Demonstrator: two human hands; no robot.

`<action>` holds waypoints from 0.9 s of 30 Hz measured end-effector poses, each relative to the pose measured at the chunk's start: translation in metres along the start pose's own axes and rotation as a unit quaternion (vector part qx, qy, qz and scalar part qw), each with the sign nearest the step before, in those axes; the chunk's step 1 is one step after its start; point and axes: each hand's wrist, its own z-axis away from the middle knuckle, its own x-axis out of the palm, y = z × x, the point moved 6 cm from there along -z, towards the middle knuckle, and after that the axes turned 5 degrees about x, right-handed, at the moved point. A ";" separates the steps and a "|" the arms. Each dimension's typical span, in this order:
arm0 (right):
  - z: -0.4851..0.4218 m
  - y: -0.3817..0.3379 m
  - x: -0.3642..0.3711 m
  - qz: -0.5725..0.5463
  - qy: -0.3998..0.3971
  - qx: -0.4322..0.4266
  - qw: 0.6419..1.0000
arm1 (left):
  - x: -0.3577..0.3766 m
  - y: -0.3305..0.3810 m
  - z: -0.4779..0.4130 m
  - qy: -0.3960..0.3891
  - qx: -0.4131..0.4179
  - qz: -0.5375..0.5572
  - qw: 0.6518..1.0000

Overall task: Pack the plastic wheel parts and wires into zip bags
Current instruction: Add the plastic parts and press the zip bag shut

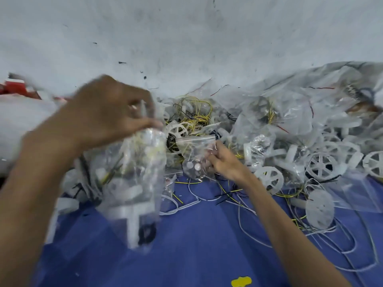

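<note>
Left hand fingers pinch the top of a full bag near left, right hand fingers hold a small zip bag by the far wheel pile, and a loose grip could spill either.

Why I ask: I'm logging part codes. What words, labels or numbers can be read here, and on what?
Nothing readable anywhere.
Too blurred to read: red and white object at the left edge.
No lettering shows: yellow patch on the blue cloth.
No print visible: filled zip bag, small zip bag.
</note>
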 end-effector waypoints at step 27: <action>0.012 -0.010 0.003 -0.019 -0.035 0.020 0.999 | 0.037 0.037 -0.009 0.049 0.124 0.034 0.990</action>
